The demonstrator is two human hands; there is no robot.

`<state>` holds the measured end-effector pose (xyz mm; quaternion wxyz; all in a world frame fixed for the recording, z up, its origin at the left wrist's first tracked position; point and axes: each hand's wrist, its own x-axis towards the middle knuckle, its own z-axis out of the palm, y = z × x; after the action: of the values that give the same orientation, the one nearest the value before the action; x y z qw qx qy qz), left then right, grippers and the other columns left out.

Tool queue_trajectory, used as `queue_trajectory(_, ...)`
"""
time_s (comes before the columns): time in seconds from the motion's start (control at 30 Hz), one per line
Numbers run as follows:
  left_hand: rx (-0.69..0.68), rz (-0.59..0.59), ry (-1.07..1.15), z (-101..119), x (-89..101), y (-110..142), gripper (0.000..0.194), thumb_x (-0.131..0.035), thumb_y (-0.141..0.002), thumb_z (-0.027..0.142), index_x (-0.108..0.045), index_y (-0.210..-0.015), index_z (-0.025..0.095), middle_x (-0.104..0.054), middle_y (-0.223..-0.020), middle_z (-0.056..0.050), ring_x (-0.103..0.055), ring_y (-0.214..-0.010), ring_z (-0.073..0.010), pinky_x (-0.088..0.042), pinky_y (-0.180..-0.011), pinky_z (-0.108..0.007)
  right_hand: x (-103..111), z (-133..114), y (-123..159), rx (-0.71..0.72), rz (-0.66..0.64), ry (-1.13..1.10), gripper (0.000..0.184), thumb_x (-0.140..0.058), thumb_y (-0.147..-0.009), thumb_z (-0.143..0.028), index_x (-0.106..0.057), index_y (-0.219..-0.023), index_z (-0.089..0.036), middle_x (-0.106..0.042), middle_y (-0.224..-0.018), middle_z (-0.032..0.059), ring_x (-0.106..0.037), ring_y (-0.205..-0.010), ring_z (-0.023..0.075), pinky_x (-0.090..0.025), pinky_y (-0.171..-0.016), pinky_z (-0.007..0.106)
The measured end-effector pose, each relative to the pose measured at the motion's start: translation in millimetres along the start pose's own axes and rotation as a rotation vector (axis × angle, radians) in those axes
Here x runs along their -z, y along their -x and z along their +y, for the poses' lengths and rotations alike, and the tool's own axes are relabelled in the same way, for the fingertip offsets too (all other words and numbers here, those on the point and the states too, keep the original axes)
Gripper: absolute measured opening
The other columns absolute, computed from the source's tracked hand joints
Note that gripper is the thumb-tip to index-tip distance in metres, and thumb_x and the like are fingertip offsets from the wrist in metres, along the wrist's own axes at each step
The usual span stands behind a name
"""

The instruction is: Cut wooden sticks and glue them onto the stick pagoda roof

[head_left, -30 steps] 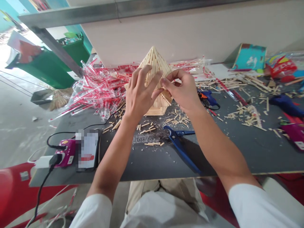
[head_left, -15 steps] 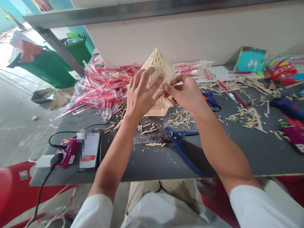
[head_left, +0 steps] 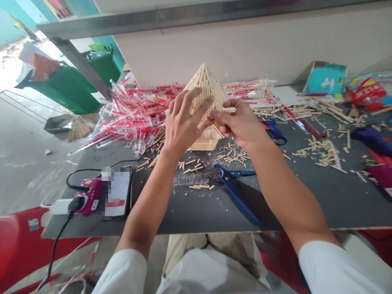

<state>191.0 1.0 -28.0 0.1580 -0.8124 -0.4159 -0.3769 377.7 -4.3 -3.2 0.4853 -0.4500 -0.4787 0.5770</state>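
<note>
A small house-like model of pale wooden sticks (head_left: 204,79), with a steep pointed roof and a flat stick base, stands upright on the dark table. My left hand (head_left: 183,118) is at its left front, fingers spread and bent towards the roof; it looks to be touching the sticks, though the contact is partly hidden. On the right front, my right hand (head_left: 240,122) has thumb and fingertips pinched together close to the model. Whatever lies in that pinch is too small to make out. The hands hide the model's middle.
Blue cutters (head_left: 235,194) lie in front of the model beside a clear ruler (head_left: 191,179) and stick offcuts (head_left: 234,156). Red-and-clear plastic wrappers (head_left: 131,116) are heaped at left. A phone (head_left: 118,194) and purple power strip (head_left: 92,196) lie front left; blue glue guns (head_left: 274,130) sit right.
My right fingers have drawn closer in against the model's front, still pinched. My left hand keeps its place. The whole view has shifted slightly.
</note>
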Motion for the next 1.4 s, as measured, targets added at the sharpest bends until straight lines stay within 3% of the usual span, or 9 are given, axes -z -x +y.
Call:
queue_trajectory(0.13, 0.001, 0.006, 0.022, 0, 1.0, -1, 0.057, -0.062, -0.095, 0.055, -0.055, -0.146, 0.03, -0.053, -0.149, -0.013, -0.046, -0.141, -0.0362, -0.037, -0.119, -0.053, 1, -1, 0, -0.084, -0.022, -0.069, 0.061, -0.093, -0.065, -0.031, -0.038, -0.091, -0.025, -0.064, -0.072, -0.001, -0.04, -0.046, 0.0045, -0.025, -0.04, 0.022)
queue_trajectory(0.33, 0.011, -0.028, 0.047, -1, 2.1, -1, 0.053, -0.064, -0.093, 0.056, -0.058, -0.141, 0.035, -0.051, -0.151, -0.009, -0.042, -0.144, -0.037, -0.036, -0.121, -0.054, 0, -3, 2, -0.074, -0.05, -0.054, 0.065, -0.095, -0.061, -0.031, -0.038, -0.091, -0.025, -0.053, -0.064, -0.0067, -0.035, -0.045, 0.0039, -0.023, -0.041, 0.022)
queue_trajectory(0.63, -0.018, -0.007, 0.003, -1, 1.7, -1, 0.053, -0.064, -0.093, 0.057, -0.06, -0.14, 0.033, -0.052, -0.151, -0.011, -0.046, -0.141, -0.0362, -0.037, -0.119, -0.053, -1, -3, 2, -0.08, -0.08, -0.086, 0.058, -0.092, -0.066, -0.026, -0.039, -0.088, -0.024, -0.062, -0.069, -0.0022, -0.034, -0.046, 0.0029, -0.023, -0.041, 0.021)
queue_trajectory(0.9, -0.007, 0.047, 0.136, -9, 1.7, -1, 0.051, -0.07, -0.089, 0.057, -0.062, -0.134, 0.033, -0.056, -0.145, -0.01, -0.05, -0.137, -0.0349, -0.041, -0.115, -0.052, -1, -6, 4, -0.095, -0.096, -0.1, 0.057, -0.093, -0.066, -0.024, -0.039, -0.085, -0.024, -0.063, -0.074, 0.0006, -0.032, -0.048, 0.0025, -0.021, -0.042, 0.022)
queue_trajectory(1.07, 0.113, 0.187, 0.277, -8, -2.2, -3, 0.026, -0.063, -0.097, 0.043, -0.065, -0.121, 0.031, -0.06, -0.129, -0.008, -0.057, -0.126, -0.0275, -0.047, -0.11, -0.048, 1, -5, 2, -0.105, -0.124, -0.114, 0.058, -0.093, -0.065, -0.024, -0.039, -0.085, -0.024, -0.068, -0.082, 0.0033, -0.03, -0.049, 0.0022, -0.02, -0.042, 0.021)
queue_trajectory(1.17, 0.202, 0.258, 0.286, -1, -4.1, -6, 0.025, -0.062, -0.098, 0.041, -0.062, -0.119, 0.028, -0.058, -0.127, -0.01, -0.056, -0.126, -0.0278, -0.046, -0.11, -0.048, 1, -5, 2, -0.105, -0.12, -0.096, 0.053, -0.09, -0.069, -0.022, -0.039, -0.084, -0.024, -0.069, -0.083, 0.0048, -0.031, -0.049, 0.0023, -0.021, -0.041, 0.021)
queue_trajectory(1.4, 0.352, 0.206, 0.221, 10, -6.7, -14, 0.031, -0.064, -0.095, 0.043, -0.056, -0.12, 0.026, -0.053, -0.135, -0.013, -0.049, -0.133, -0.0318, -0.042, -0.11, -0.053, 1, -5, 2, -0.083, -0.11, -0.09, 0.055, -0.091, -0.066, -0.026, -0.038, -0.084, -0.024, -0.069, -0.081, 0.0038, -0.031, -0.049, 0.0026, -0.02, -0.042, 0.022)
